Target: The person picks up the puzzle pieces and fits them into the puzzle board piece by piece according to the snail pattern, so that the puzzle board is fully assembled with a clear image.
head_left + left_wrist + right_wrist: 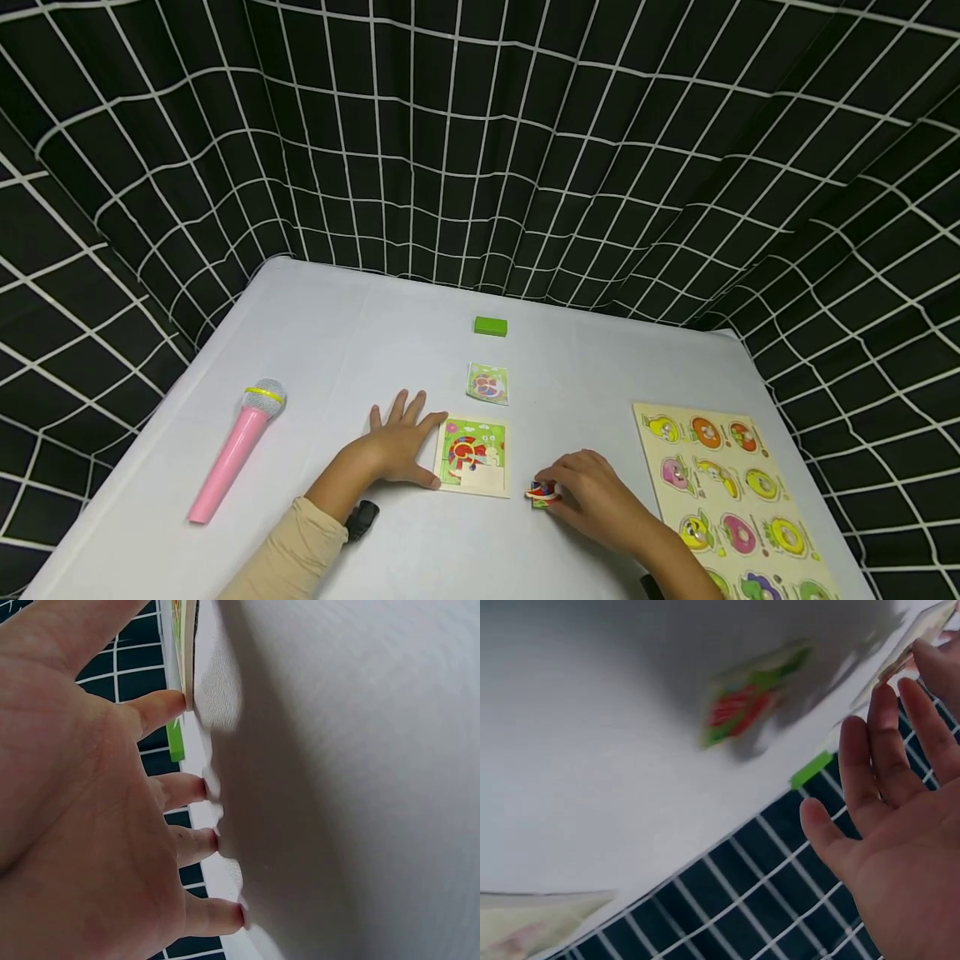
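Note:
A small square puzzle board (471,442) with a red-and-green picture lies at the front middle of the table; its lower right part is bare pale wood. My left hand (397,450) is spread flat-fingered at its left side, thumb and index finger touching the edge. In the left wrist view, the fingertips (196,787) of that hand press on the tabletop. To the right of the board, my right hand (592,496) pinches a thin puzzle piece (898,666) between thumb and fingers. Another puzzle piece (746,701), red and green, shows blurred on the table below this hand.
A picture card (488,383) lies behind the board, with a green block (491,326) farther back. On the left is a pink toy microphone (238,450). A fruit puzzle board (731,496) lies on the right. Dark gridded curtains (465,150) surround the table.

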Tool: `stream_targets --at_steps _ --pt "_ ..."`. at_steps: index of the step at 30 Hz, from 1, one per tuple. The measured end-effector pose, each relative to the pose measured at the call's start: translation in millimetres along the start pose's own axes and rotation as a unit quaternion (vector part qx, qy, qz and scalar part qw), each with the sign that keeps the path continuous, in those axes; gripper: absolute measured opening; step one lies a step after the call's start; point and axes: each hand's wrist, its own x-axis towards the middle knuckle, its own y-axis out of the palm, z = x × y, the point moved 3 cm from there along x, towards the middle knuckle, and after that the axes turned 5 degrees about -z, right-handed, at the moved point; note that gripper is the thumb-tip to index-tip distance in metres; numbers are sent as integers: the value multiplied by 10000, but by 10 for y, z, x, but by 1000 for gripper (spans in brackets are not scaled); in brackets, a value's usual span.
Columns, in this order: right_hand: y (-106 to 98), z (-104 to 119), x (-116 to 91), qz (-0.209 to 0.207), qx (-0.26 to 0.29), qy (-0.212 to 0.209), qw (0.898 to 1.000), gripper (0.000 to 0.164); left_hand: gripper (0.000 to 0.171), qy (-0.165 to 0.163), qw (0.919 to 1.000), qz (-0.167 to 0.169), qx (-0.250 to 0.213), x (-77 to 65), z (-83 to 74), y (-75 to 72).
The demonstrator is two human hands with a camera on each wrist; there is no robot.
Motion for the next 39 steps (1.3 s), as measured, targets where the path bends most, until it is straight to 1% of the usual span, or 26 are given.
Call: stream_targets --at_steps 4,10,16,19,24,30,35,39 --pt "4 112 145 -122 -94 -281 9995 29 97 15 10000 -11 -13 -1 -6 -7" --pt "73 316 361 -123 -303 -645 9974 27 97 2 10000 34 -19 -9 -12 -3" --pt "142 484 515 -254 -386 -965 9943 23 96 29 10000 71 -62 -14 -33 -10" --pt "176 530 559 -262 -388 -996 9939 22 94 33 9999 84 -89 -13 -47 -27" --pt "228 553 599 -263 -448 -930 9943 21 94 44 10000 76 -32 -9 -67 -60" --pt "245 577 627 -352 -556 -936 9934 22 94 7 10000 93 -21 -9 -65 -79" --pt "263 596 647 -434 -635 -953 9925 20 94 -36 9999 106 -29 -16 -50 -82" --pt "280 606 641 -348 -549 -937 9935 19 94 -50 9999 134 -24 -23 -30 -63"
